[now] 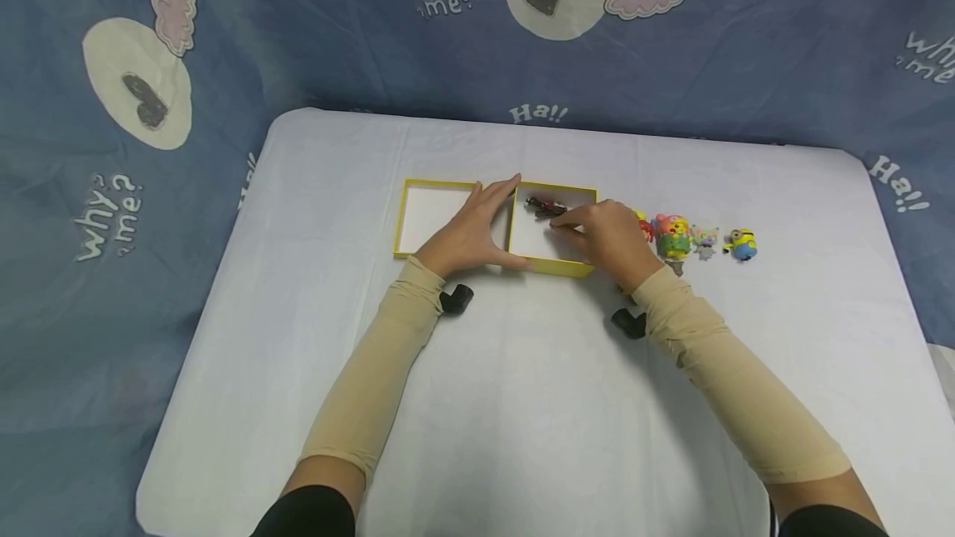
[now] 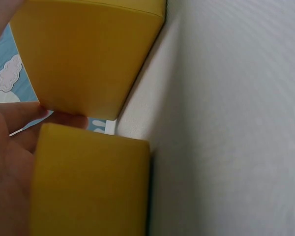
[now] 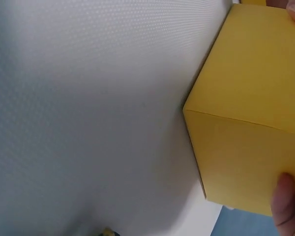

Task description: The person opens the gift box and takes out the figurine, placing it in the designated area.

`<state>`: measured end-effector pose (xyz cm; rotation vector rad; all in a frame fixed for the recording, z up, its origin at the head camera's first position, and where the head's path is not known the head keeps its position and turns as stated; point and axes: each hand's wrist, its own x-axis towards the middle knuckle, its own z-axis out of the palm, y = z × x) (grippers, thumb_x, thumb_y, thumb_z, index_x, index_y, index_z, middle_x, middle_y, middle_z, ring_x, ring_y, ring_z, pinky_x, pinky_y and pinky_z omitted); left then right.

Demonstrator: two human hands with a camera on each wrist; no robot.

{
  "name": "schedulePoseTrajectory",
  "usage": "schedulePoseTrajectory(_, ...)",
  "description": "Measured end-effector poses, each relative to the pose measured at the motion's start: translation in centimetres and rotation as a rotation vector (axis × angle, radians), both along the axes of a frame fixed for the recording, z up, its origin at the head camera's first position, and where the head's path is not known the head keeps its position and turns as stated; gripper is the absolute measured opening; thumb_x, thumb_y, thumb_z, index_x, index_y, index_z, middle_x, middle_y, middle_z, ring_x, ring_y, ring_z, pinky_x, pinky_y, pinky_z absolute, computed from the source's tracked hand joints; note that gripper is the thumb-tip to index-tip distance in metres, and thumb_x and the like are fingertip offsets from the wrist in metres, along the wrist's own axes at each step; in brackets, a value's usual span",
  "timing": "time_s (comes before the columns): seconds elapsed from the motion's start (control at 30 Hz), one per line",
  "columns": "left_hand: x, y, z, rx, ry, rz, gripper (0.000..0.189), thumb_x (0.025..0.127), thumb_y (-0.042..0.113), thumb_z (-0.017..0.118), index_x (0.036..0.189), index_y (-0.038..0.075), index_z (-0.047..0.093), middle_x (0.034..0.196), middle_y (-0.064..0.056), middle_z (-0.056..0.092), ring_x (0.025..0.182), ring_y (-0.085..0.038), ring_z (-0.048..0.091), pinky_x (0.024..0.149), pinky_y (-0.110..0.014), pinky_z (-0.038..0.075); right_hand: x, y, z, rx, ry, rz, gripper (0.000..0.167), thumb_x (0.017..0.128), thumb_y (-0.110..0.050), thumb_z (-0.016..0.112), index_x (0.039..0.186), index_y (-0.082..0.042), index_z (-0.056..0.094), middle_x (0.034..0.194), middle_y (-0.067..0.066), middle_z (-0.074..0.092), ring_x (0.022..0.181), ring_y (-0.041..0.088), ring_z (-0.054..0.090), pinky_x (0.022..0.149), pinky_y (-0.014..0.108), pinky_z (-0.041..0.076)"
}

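Observation:
Two shallow yellow boxes with white insides stand side by side in the head view. My left hand (image 1: 472, 230) grips the right box (image 1: 559, 266) at its left end, thumb on the near wall and fingertips at the far wall. In the left wrist view its fingers (image 2: 64, 119) touch a yellow wall. My right hand (image 1: 613, 240) reaches over the right wall, its fingertips inside beside small dark and red items (image 1: 546, 207); whether it pinches anything is hidden. In the right wrist view a finger (image 3: 284, 199) lies against the outer wall. The left box (image 1: 399, 222) shows a bare white floor.
Right of the boxes stand a pink, yellow and green figure (image 1: 673, 237), a small grey and pink figure (image 1: 705, 241) and a yellow and blue figure (image 1: 742, 244). A red figure (image 1: 645, 227) is partly covered by the right hand. Blue printed cloth (image 1: 336, 40) hangs behind the white table (image 1: 477, 404).

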<state>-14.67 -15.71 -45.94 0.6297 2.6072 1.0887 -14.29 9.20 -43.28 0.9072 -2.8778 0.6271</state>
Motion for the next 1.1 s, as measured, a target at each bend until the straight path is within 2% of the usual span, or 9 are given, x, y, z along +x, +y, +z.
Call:
schedulePoseTrajectory(0.17, 0.0, 0.0, 0.0, -0.001, -0.004, 0.003, 0.137, 0.063, 0.064, 0.093, 0.168, 0.027, 0.012, 0.173, -0.002, 0.021, 0.163, -0.035, 0.006, 0.136, -0.046, 0.005, -0.2, 0.3, 0.1, -0.1, -0.051, -0.01, 0.016, 0.09, -0.014, 0.081, 0.105, -0.009, 0.084, 0.096, 0.01, 0.081, 0.078, 0.023, 0.076, 0.066, 0.039, 0.062)
schedulePoseTrajectory(0.33, -0.1, 0.0, -0.1, -0.001, 0.007, -0.005, 0.138, 0.063, 0.063, 0.093, 0.168, 0.025, 0.012, 0.173, -0.003, 0.023, 0.163, -0.031, 0.011, 0.136, -0.043, 0.002, -0.5, 0.5, 0.5, -0.249, -0.176, -0.034, 0.016, 0.091, -0.015, 0.08, 0.106, -0.008, 0.084, 0.098, 0.008, 0.082, 0.087, 0.019, 0.078, 0.072, 0.033, 0.062)
schedulePoseTrajectory(0.5, 0.0, 0.1, 0.0, -0.007, -0.008, 0.005, 0.138, 0.062, 0.064, 0.093, 0.168, 0.028, 0.012, 0.173, -0.002, 0.022, 0.163, -0.033, 0.008, 0.136, -0.046, 0.005, -0.6, 1.0, 1.1, -0.39, -0.346, -0.084, 0.015, 0.09, -0.016, 0.081, 0.104, -0.012, 0.084, 0.099, 0.005, 0.082, 0.094, 0.015, 0.078, 0.081, 0.018, 0.06)
schedulePoseTrajectory(0.57, 0.0, 0.1, 0.1, -0.011, -0.018, 0.011, 0.138, 0.062, 0.064, 0.093, 0.168, 0.029, 0.011, 0.173, -0.003, 0.022, 0.163, -0.035, 0.006, 0.136, -0.048, 0.007, -0.7, 1.3, 1.4, -0.438, -0.446, -0.128, 0.016, 0.09, -0.02, 0.082, 0.105, -0.015, 0.084, 0.099, 0.002, 0.082, 0.083, 0.012, 0.076, 0.069, 0.016, 0.058)
schedulePoseTrajectory(0.63, 0.1, 0.1, 0.1, -0.012, -0.025, 0.013, 0.138, 0.062, 0.064, 0.093, 0.168, 0.03, 0.011, 0.173, -0.003, 0.022, 0.163, -0.035, 0.005, 0.136, -0.05, 0.008, -0.7, 1.5, 1.6, -0.479, -0.554, -0.173, 0.019, 0.09, -0.025, 0.082, 0.106, -0.016, 0.084, 0.1, 0.0, 0.082, 0.072, 0.011, 0.069, 0.056, 0.019, 0.053)
schedulePoseTrajectory(0.73, 0.1, 0.1, 0.1, -0.013, -0.033, 0.015, 0.138, 0.063, 0.064, 0.093, 0.168, 0.03, 0.011, 0.173, -0.003, 0.021, 0.163, -0.036, 0.005, 0.135, -0.05, 0.008, -0.8, 1.9, 1.9, -0.519, -0.694, -0.236, 0.025, 0.09, -0.032, 0.082, 0.109, -0.016, 0.083, 0.097, -0.003, 0.082, 0.058, 0.017, 0.051, 0.042, 0.028, 0.036)
schedulePoseTrajectory(0.9, 0.0, 0.1, 0.1, -0.011, -0.027, 0.017, 0.139, 0.062, 0.064, 0.093, 0.168, 0.028, 0.012, 0.173, -0.003, 0.021, 0.163, -0.036, 0.005, 0.136, -0.049, 0.008, -0.7, 2.4, 2.5, -0.568, -0.838, -0.302, 0.036, 0.089, -0.039, 0.082, 0.115, -0.015, 0.081, 0.092, -0.005, 0.082, 0.047, 0.016, 0.036, 0.04, 0.03, 0.023)
schedulePoseTrajectory(1.03, 0.0, 0.1, 0.0, -0.01, -0.023, 0.016, 0.139, 0.061, 0.064, 0.094, 0.168, 0.027, 0.013, 0.173, -0.002, 0.021, 0.163, -0.036, 0.005, 0.136, -0.049, 0.008, -0.4, 2.9, 2.8, -0.596, -0.864, -0.304, 0.038, 0.091, -0.04, 0.08, 0.117, -0.013, 0.08, 0.093, -0.003, 0.082, 0.062, 0.019, 0.058, 0.045, 0.031, 0.034)
schedulePoseTrajectory(1.1, 0.0, 0.0, -0.1, -0.011, -0.023, 0.016, 0.139, 0.061, 0.064, 0.094, 0.168, 0.028, 0.012, 0.173, -0.002, 0.021, 0.163, -0.036, 0.005, 0.136, -0.049, 0.008, -0.2, 3.2, 2.8, -0.604, -0.867, -0.307, 0.037, 0.091, -0.04, 0.08, 0.115, -0.013, 0.081, 0.093, -0.002, 0.082, 0.067, 0.02, 0.059, 0.049, 0.031, 0.038)
